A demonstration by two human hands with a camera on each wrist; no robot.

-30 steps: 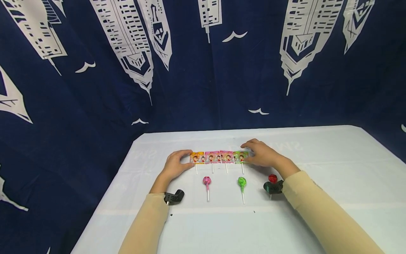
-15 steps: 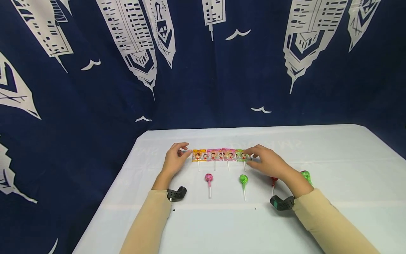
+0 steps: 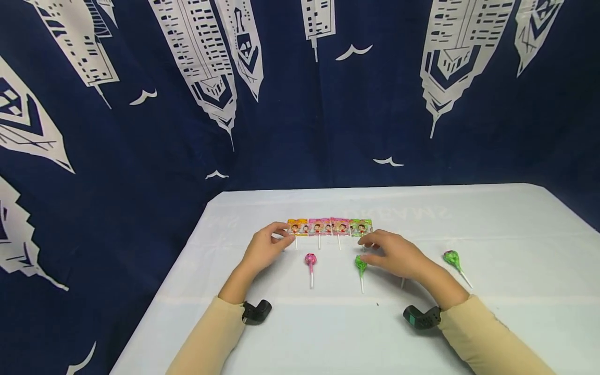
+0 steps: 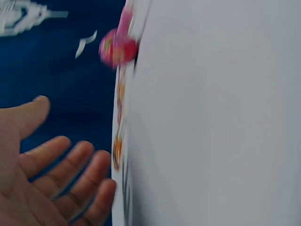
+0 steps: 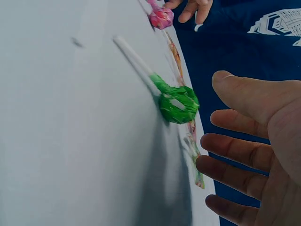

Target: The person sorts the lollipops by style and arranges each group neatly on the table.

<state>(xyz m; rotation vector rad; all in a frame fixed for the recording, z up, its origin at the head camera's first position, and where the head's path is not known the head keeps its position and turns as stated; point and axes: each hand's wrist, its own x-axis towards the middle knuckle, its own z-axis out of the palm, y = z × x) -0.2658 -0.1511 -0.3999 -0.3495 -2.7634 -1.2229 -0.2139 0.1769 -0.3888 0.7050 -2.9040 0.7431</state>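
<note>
Four-in-line is not needed to see the row: several flat-wrapped lollipops lie side by side, from an orange lollipop [image 3: 297, 227] through pink ones to a green flat lollipop [image 3: 361, 226]. My left hand [image 3: 263, 250] hovers by the orange end, fingers loosely bent; the left wrist view shows nothing in its grasp. Just in front of the row's green end is my right hand [image 3: 398, 256], its fingers relaxed and apart in the right wrist view. Its thumb is near a round green lollipop [image 5: 178, 104]. A round pink lollipop [image 3: 311, 259] lies between the hands.
Another round green lollipop [image 3: 452, 258] lies right of my right hand. Under that hand a white stick [image 3: 402, 283] shows, its head hidden. The white table [image 3: 328, 333] ends at a dark blue printed curtain [image 3: 290, 130].
My right hand has drawn back from the green flat lollipop toward the round green one, uncovering the row's right end. The left hand has shifted slightly nearer to me.
</note>
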